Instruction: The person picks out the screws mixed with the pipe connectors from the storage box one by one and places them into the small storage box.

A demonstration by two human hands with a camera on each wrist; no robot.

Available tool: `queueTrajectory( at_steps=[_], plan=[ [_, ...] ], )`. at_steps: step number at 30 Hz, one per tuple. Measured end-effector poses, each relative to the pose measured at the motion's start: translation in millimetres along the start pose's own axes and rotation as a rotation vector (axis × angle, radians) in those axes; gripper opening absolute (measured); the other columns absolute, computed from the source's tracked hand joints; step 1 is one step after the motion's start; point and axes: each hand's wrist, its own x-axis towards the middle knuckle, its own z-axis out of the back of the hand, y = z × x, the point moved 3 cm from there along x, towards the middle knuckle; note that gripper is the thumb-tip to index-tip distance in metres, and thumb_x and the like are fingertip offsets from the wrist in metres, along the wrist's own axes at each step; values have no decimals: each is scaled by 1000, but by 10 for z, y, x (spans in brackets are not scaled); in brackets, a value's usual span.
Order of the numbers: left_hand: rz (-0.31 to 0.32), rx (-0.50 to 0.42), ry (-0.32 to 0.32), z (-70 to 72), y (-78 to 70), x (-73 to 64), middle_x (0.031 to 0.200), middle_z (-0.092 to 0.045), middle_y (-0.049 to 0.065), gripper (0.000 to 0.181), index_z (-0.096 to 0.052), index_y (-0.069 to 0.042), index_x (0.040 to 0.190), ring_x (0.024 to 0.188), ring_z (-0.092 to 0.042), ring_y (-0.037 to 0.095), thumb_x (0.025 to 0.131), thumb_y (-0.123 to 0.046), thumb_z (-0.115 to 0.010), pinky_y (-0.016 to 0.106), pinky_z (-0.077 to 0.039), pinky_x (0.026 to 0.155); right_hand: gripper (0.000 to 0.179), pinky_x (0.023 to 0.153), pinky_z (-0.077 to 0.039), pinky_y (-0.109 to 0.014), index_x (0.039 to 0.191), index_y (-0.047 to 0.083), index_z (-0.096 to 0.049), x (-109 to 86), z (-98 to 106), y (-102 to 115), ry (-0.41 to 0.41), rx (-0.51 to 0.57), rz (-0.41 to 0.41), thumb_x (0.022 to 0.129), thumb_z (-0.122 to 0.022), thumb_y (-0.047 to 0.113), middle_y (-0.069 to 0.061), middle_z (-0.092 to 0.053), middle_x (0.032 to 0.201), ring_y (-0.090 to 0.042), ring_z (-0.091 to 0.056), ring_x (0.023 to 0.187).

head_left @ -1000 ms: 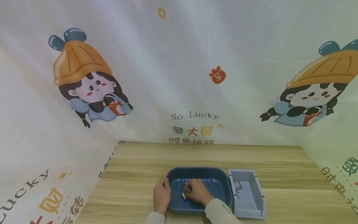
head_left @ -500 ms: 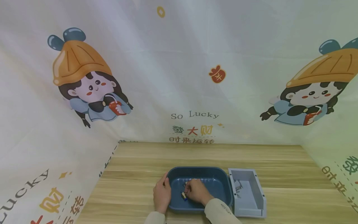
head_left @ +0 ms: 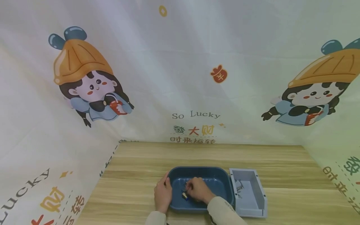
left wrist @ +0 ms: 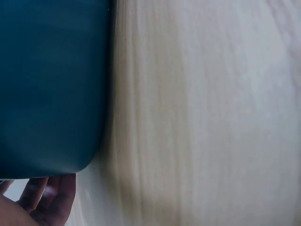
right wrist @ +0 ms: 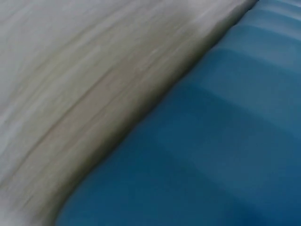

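A dark blue plastic basin (head_left: 219, 184) stands on the wooden table. My left hand (head_left: 163, 193) grips its left side, the thumb by the rim; in the left wrist view the fingers (left wrist: 61, 202) curl against the outer wall. Inside the basin, my right hand (head_left: 200, 190) has its thumb and forefinger drawn together at a thin dark metal piece (head_left: 184, 190), mostly hidden by the fingertips. Just below them lies a small brass-coloured and blue piece (head_left: 184, 196). The right wrist view shows only the basin's outer wall and the table.
Against the basin's right side stands a grey open bin (head_left: 251, 203) with several thin screw-like metal pieces (head_left: 238, 188) at its left wall. The wooden table (head_left: 135, 162) is enclosed by printed cloth (head_left: 152, 78) at the back and sides.
My right hand's fingers have shifted slightly among the small pieces, and the brass and blue piece has turned a little. The left hand keeps its hold on the basin.
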Motion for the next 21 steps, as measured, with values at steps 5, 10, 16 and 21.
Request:
queueTrajectory(
  at_steps=[5,10,16,21],
  plan=[
    [-7,1,-16,13,-20,-8,123,-62,21,32,-62,-10,126,111,-59,43,96,-15,-51,58,-48,85,15,47,-42,-18,78,-1,-68,-22,66,-18,-4,5,8,73,-55,-9,-2,-63,64,-1,-47,51],
    [-8,5,-16,16,-19,-6,124,-62,21,32,-62,-10,126,111,-59,43,96,-15,-51,59,-48,84,14,49,-41,-18,78,0,-67,-44,166,-10,-8,-18,21,75,-55,-7,-1,-62,65,-2,-46,54],
    [-7,2,-11,18,-15,-10,125,-62,20,33,-62,-10,127,111,-59,43,97,-14,-50,59,-48,85,14,52,-45,-19,81,-2,-67,-79,310,34,-30,-11,55,78,-55,-7,-3,-63,66,-1,-48,54],
    [-6,7,-9,19,-29,-15,124,-62,22,33,-62,-9,126,111,-59,44,96,-14,-50,60,-48,85,12,53,-44,-20,81,1,-67,-111,441,33,-48,-41,55,81,-56,-4,0,-60,65,-2,-46,55]
  ],
)
